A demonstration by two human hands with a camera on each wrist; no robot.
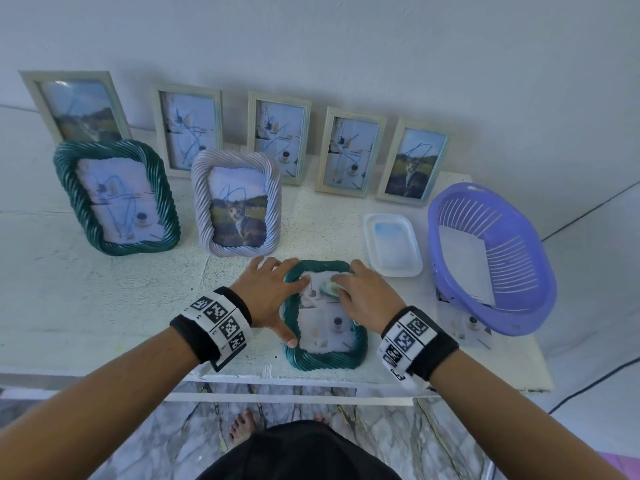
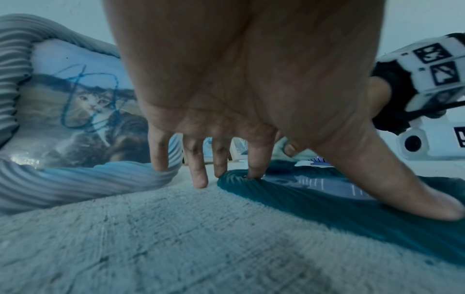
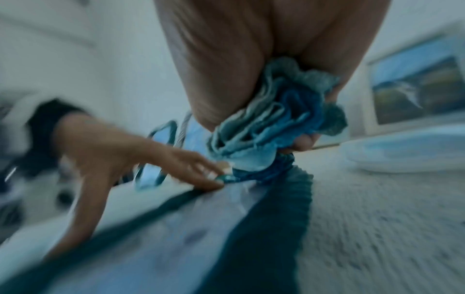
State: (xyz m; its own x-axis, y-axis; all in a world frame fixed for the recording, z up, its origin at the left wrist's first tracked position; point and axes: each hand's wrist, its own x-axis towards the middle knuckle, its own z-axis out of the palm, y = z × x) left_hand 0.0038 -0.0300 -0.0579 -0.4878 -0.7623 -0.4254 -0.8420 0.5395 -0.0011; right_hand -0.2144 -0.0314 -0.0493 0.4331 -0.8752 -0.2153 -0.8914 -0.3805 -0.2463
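Teal picture frame (image 1: 325, 360), its thick border moulded like twisted rope with rounded corners, lies flat and face-up near the front edge of the rough, white-painted table (image 1: 104, 306). The left hand (image 1: 268, 296) presses on its left side with fingers (image 2: 255, 159) spread and straight, the forefinger tip on the ribbed top corner and the thumb on the left rail, grasping nothing. The right hand (image 1: 367, 299) has its fingers curled round a crumpled cloth (image 1: 327, 287), pale with blue stains and bunched in soft folds, held against the glossy glass in the upper part of the frame; the right wrist view is blurred. Just behind stand a lilac rope-pattern frame (image 1: 237, 202), its cat photo scribbled over in blue, and a larger green frame (image 1: 116, 199). To the right lie a shallow white tray (image 1: 393, 245) with rounded corners and a slatted purple plastic basket (image 1: 519, 258).
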